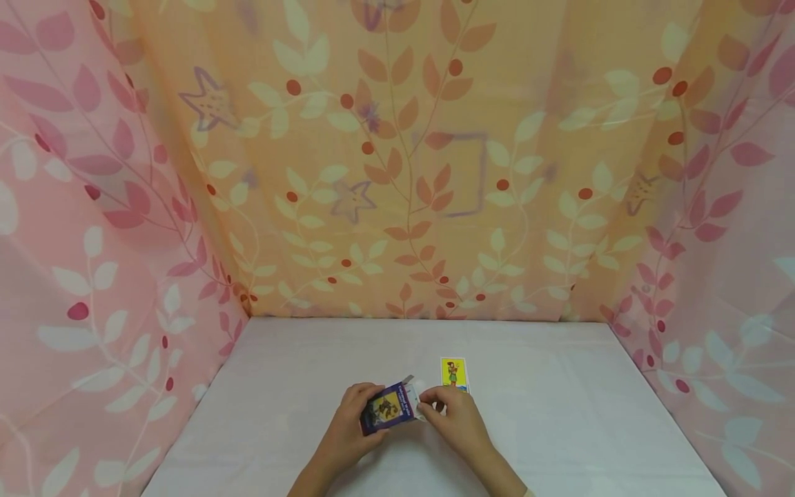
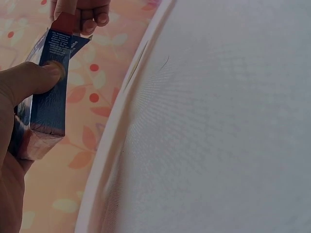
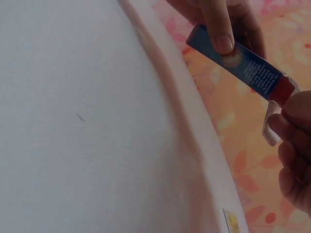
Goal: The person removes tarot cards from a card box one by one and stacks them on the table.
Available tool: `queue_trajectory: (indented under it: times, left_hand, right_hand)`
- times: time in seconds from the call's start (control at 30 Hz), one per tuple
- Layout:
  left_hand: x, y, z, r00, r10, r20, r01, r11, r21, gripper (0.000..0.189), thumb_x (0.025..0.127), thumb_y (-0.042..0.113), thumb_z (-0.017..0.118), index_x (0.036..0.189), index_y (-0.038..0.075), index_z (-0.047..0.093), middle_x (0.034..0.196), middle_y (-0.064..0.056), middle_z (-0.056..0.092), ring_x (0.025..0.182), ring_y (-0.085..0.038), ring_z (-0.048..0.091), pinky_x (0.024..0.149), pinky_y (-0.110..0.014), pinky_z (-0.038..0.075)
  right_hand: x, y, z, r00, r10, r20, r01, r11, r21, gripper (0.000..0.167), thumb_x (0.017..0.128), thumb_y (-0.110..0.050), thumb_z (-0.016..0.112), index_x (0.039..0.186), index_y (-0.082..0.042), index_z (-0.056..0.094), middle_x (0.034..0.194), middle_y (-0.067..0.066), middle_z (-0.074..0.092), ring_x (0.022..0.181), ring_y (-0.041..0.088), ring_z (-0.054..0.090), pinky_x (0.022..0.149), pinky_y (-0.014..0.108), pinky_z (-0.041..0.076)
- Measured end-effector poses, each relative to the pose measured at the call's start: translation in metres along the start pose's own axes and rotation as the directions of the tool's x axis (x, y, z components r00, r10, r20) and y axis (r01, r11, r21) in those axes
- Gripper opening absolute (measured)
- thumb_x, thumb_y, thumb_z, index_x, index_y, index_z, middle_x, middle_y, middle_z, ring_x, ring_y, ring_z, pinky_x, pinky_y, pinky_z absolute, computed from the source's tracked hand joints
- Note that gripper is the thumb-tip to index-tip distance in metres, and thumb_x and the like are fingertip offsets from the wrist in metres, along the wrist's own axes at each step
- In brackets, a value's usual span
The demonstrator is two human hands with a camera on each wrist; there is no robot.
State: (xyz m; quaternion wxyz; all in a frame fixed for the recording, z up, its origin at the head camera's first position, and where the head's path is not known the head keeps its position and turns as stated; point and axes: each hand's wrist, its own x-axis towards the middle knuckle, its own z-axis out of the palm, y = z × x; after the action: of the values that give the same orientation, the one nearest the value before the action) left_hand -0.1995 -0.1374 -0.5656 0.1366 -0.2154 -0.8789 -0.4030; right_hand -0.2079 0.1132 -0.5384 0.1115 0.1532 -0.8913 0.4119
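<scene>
Lengthwise, box [image 1: 385, 409] slants, open end toward right hand [image 1: 459, 422].

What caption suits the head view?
Left grip holds a dark-blue box, right grip at its open end, yellow card lying beyond.

a white table [image 1: 584, 414], its top smooth and pale, fills the lower part of the head view; its far edge runs nearly straight across below the middle of the frame, and its sides spread toward the bottom corners. a tarot card [image 1: 454, 373] lies on it right of the lower centre, showing a figure on a yellow ground within a white border, its lower part partly covered. in the right wrist view the white surface fills the left side, the card just showing at the bottom right.
</scene>
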Motion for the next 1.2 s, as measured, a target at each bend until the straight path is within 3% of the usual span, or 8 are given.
queue_trajectory:
  times: [0.33, 0.6, 0.93, 1.2]
  left_hand:
    - [-0.0002, -0.0007, 0.001, 1.0, -0.01, -0.003, 0.01, 1.0, 0.004, 0.082, 0.071, 0.021, 0.095, 0.142, 0.028, 0.055, 0.135, 0.01, 0.051, 0.122, -0.01, 0.051, 0.103, -0.04, 0.051]
    - [0.0005, 0.0011, 0.0008, 1.0, -0.007, 0.005, 0.007, 1.0, -0.001, 0.08, 0.072, 0.023, 0.094, 0.142, 0.019, 0.056, 0.136, 0.01, 0.05, 0.122, -0.009, 0.051, 0.103, -0.04, 0.051]
    - [0.0003, 0.0006, 0.0004, 1.0, -0.026, 0.018, 0.026, 1.0, -0.002, 0.079, 0.073, 0.024, 0.094, 0.142, 0.028, 0.055, 0.136, 0.012, 0.049, 0.123, -0.008, 0.05, 0.104, -0.039, 0.05]
    - [0.0007, -0.0006, 0.0001, 1.0, -0.019, 0.021, 0.02, 1.0, -0.013, 0.079, 0.073, 0.022, 0.094, 0.142, 0.026, 0.055, 0.136, 0.013, 0.049, 0.123, -0.007, 0.049, 0.105, -0.038, 0.05]
  right_hand:
    - [0.0001, -0.0037, -0.0013, 1.0, 0.006, 0.003, -0.006, 1.0, 0.025, 0.007, 0.089, -0.021, 0.08, 0.096, -0.02, 0.078, 0.084, -0.017, 0.069, 0.075, 0.002, 0.056, 0.066, 0.022, 0.052]
    - [-0.0006, -0.0041, -0.0009, 1.0, 0.009, -0.002, -0.009, 0.999, 0.047, 0.016, 0.091, -0.018, 0.078, 0.107, -0.015, 0.078, 0.083, -0.016, 0.067, 0.074, 0.002, 0.055, 0.066, 0.02, 0.052]
    - [-0.0015, -0.0066, -0.0019, 1.0, 0.01, 0.004, -0.01, 0.999, 0.053, 0.017, 0.091, -0.015, 0.076, 0.108, -0.014, 0.078, 0.085, -0.014, 0.067, 0.076, 0.002, 0.055, 0.064, 0.02, 0.051]
    - [0.0001, -0.0078, -0.0015, 0.999, 0.038, -0.01, -0.037, 0.997, 0.067, 0.017, 0.091, -0.01, 0.072, 0.107, -0.013, 0.076, 0.087, -0.012, 0.065, 0.078, 0.003, 0.055, 0.062, 0.019, 0.049]
